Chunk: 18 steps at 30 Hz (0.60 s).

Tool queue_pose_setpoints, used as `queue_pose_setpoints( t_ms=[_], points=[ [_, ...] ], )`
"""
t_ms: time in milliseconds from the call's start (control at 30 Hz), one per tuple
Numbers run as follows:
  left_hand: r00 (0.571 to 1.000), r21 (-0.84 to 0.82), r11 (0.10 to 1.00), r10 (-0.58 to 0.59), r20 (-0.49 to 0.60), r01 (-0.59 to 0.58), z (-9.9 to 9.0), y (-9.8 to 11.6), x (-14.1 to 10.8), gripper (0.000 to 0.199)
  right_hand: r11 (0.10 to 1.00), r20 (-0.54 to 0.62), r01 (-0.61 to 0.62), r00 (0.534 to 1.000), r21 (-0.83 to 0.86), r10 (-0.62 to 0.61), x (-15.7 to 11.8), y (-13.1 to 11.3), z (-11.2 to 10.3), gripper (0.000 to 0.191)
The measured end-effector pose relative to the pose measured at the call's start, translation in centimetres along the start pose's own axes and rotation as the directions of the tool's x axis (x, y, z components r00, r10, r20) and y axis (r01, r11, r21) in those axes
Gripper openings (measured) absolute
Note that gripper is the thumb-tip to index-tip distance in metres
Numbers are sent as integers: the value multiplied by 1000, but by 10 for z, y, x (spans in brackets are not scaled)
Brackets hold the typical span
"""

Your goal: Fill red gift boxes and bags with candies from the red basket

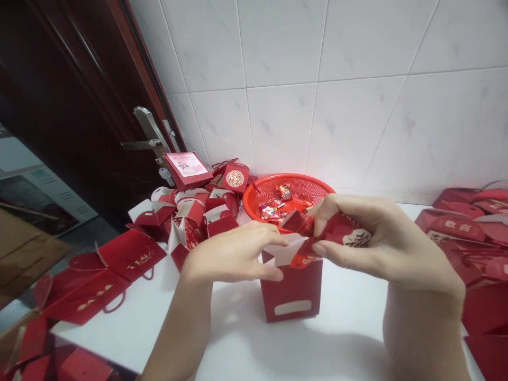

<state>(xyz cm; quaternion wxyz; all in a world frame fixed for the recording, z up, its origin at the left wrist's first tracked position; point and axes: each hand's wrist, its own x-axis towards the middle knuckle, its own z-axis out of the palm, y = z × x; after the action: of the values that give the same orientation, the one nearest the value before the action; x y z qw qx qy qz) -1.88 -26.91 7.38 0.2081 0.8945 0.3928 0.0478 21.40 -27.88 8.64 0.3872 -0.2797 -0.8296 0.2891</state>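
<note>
A red gift box (pixel 293 296) with a white oval on its front stands upright on the table, its top flaps apart. My left hand (pixel 242 251) is at the box's left rim, fingers and thumb apart with nothing between them; I cannot tell whether it touches the flap. Above the right side of the opening, my right hand (pixel 369 243) pinches a dark red packet (pixel 345 231) with a pale emblem and a dark character. An orange-red shiny wrapper (pixel 304 259) shows just below its fingertips, at the rim. What lies inside the box is hidden.
Behind the box, a red plastic basket (pixel 254 193) holds several wrapped candies (pixel 283 190). Red boxes (pixel 190 209) crowd the back left, with flattened red boxes (pixel 130 254) at the left edge. More red boxes (pixel 456 233) are piled right. A tiled wall (pixel 357 121) closes the back.
</note>
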Motion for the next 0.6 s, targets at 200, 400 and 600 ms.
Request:
queue_pose_setpoints(
  t_ms=[200,400,600],
  points=[
    [995,-20,998,-50,89,52,-1,-3,3,43,999,99,32,995,-24,-29,3,2,6,8],
    [999,-98,995,-2,42,6,-3,0,6,33,995,20,29,999,-100,-27,3,4,3,8],
    [999,-63,998,21,-43,-24,-1,-1,16,20,986,10,42,999,-162,-41,3,8,-1,10]
  ],
)
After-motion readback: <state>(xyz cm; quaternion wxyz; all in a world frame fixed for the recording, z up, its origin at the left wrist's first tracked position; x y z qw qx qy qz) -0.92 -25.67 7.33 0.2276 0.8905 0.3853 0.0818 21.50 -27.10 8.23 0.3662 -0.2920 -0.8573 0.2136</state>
